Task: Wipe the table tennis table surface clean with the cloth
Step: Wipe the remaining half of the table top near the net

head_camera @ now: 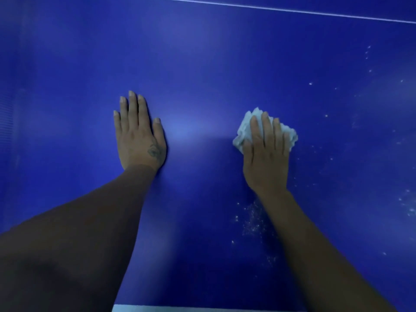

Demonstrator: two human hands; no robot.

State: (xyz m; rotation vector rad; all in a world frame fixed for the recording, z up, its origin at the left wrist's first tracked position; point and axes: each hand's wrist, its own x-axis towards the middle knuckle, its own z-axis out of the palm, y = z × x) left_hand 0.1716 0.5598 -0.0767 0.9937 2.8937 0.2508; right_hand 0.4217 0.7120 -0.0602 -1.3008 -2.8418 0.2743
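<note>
The blue table tennis table (pixel 202 64) fills the view. A crumpled white cloth (pixel 246 129) lies on it right of centre, and my right hand (pixel 265 154) presses down on the cloth with straight fingers laid over it. My left hand (pixel 139 136) rests flat on the bare surface to the left, fingers straight and together. White specks and dust (pixel 252 219) lie on the surface below my right hand and scattered over the right side.
A thin white line (pixel 292 10) crosses the table at the top. The table's white near edge (pixel 180 308) shows at the bottom between my forearms. More white specks (pixel 407 206) lie near the right border.
</note>
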